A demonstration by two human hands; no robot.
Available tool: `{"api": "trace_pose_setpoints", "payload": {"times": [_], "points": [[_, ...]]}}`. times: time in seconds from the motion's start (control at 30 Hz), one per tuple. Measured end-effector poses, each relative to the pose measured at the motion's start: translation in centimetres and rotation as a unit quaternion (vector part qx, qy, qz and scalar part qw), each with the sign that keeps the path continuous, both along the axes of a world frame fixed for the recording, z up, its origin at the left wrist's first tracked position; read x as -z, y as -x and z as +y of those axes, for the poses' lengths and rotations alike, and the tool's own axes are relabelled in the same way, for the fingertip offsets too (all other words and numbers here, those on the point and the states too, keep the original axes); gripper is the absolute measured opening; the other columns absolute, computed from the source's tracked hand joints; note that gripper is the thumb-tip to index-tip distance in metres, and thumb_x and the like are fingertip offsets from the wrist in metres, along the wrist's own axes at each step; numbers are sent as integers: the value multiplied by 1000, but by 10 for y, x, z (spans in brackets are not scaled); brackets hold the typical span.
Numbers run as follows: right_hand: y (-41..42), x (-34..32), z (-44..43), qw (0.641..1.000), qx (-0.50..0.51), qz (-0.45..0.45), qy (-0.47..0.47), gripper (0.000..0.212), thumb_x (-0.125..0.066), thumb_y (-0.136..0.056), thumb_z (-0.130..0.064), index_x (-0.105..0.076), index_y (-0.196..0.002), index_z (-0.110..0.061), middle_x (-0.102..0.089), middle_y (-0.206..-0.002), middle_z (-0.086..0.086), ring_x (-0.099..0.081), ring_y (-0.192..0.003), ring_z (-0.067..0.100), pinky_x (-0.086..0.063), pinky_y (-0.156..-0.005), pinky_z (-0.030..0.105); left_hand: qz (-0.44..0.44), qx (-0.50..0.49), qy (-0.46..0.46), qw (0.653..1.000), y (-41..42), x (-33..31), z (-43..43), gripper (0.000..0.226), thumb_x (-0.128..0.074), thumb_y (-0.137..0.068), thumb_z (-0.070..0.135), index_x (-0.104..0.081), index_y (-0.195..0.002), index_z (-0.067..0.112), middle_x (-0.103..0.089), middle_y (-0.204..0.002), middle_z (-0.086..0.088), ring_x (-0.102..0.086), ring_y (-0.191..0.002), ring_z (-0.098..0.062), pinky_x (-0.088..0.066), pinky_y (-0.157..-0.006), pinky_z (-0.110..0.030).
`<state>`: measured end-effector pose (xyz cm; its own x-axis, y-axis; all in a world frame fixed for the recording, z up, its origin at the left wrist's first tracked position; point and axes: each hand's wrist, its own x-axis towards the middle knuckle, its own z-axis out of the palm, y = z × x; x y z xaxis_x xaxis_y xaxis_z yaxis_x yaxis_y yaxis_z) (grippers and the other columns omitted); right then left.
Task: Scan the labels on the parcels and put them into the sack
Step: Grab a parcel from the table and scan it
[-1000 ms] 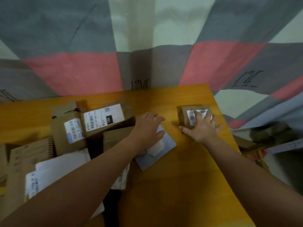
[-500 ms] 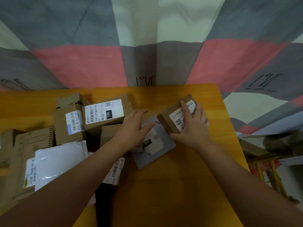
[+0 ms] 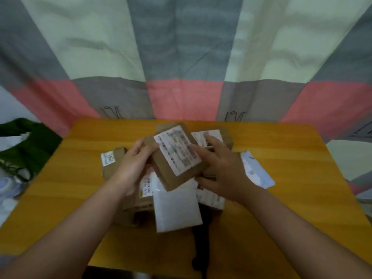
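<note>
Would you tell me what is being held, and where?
The labelled cardboard parcel: left hand grips its left edge, right hand its right edge.

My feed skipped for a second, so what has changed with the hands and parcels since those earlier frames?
The right hand lifted the small cardboard box from the right side of the table and brought it over the pile. The left hand left the grey mailer and now grips the box too, label up. The rest of the pile stays put.
</note>
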<state>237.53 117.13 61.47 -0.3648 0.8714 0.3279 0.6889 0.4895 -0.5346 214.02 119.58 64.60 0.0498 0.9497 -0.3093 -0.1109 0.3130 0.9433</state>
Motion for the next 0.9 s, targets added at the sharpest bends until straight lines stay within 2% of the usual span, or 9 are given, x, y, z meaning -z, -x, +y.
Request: {"api": "trace_pose_setpoints", "payload": {"times": [0.07,0.13,0.2,0.3,0.4,0.5,0.6,0.7,0.9], "points": [[34,8,-10,961,23,229,151,74,-71,-85,-30,-26,-142,-42,-32,-155,7,-38,-139,19,-40,-108,47,-55,-64,5,996,34,8,-13,25,-60,-90,22,-51,-113,18,-75,-89,-5,-71,-83,-24,-56,-55,-27],[72,11,-16,863,29,407,299,70,-69,-84,-44,-27,-140,-46,-45,-145,-2,-53,-124,4,-50,-97,34,-111,-89,-3,990,59,19,-26,27,-55,-92,14,-45,-117,14,-75,-89,-4,-71,-89,-21,-58,-64,-30],[103,21,-17,827,47,456,326,74,-71,-78,-52,-35,-141,-40,-55,-136,-4,-62,-111,3,-57,-82,28,-150,-77,-12,986,76,32,-36,38,-58,-87,14,-43,-122,15,-74,-96,-7,-71,-90,-22,-58,-66,-30],[128,30,-15,830,52,486,267,59,-71,-79,-35,-48,-134,-36,-62,-126,-2,-66,-106,9,-58,-77,27,-76,-52,-19,996,95,51,-37,59,-67,-72,33,-49,-125,13,-68,-107,-13,-65,-81,-22,-50,-70,-33],[126,34,-14,872,26,439,215,47,-69,-82,-32,-54,-125,-37,-70,-112,-8,-68,-101,9,-58,-81,28,1,-16,-44,999,104,70,-34,57,-64,-70,47,-63,-115,12,-67,-114,-18,-61,-91,-29,-44,-83,-42],[116,51,-22,926,84,337,151,51,-62,-92,-32,-47,-140,-26,-66,-118,-5,-62,-108,5,-51,-95,28,-21,-28,-97,995,101,92,-39,55,-68,-70,42,-63,-110,5,-71,-101,-15,-67,-82,-21,-51,-68,-28],[102,77,-49,943,144,300,24,28,-60,-93,-32,-59,-120,-25,-65,-101,-11,-60,-93,-2,-47,-77,10,-91,-67,-142,983,93,116,-54,41,-71,-76,34,-61,-107,9,-71,-107,-9,-70,-93,-20,-57,-66,-27],[84,115,-88,932,219,286,-48,10,-64,-90,-27,-56,-84,-29,-60,-79,-4,-54,-67,1,-42,-58,11,-159,-87,-166,969,91,137,-84,26,-58,-90,23,-59,-112,9,-69,-114,-9,-66,-106,-22,-58,-78,-32],[75,192,-147,931,320,156,80,21,-67,-89,-28,-47,-89,-20,-51,-90,2,-50,-75,17,-34,-55,28,-129,-113,-166,971,104,167,-166,33,-55,-95,21,-51,-124,5,-62,-124,-14,-62,-112,-29,-58,-81,-39]]}}
